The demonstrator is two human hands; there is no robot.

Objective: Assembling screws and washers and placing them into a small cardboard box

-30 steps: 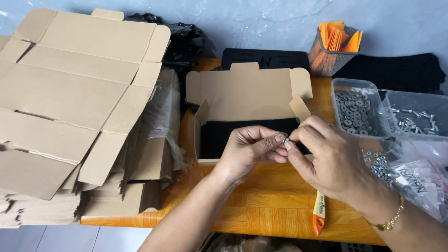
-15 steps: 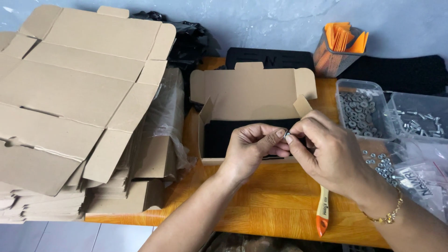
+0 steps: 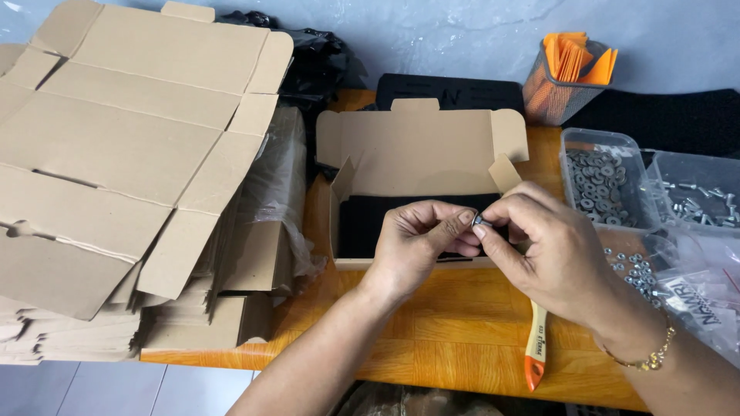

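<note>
My left hand [image 3: 416,243] and my right hand [image 3: 543,250] meet in front of an open cardboard box [image 3: 420,150]. Between their fingertips they pinch a small metal fastener [image 3: 478,221]; its exact kind is too small to tell. The box holds a black flat item [image 3: 370,219] and its lid stands tilted back. My right wrist wears a gold bracelet [image 3: 651,358].
A tall stack of flat cardboard blanks [image 3: 131,146] fills the left. At the right stand a clear tub of washers [image 3: 601,181], a tub of bolts [image 3: 697,200] and plastic bags of hardware [image 3: 694,293]. A mesh cup holds orange packets [image 3: 566,73]. An orange-tipped wooden handle [image 3: 534,350] lies under my right hand.
Both hands stay pinched together on the small fastener with only slight finger shifts. The view has tilted a little.
</note>
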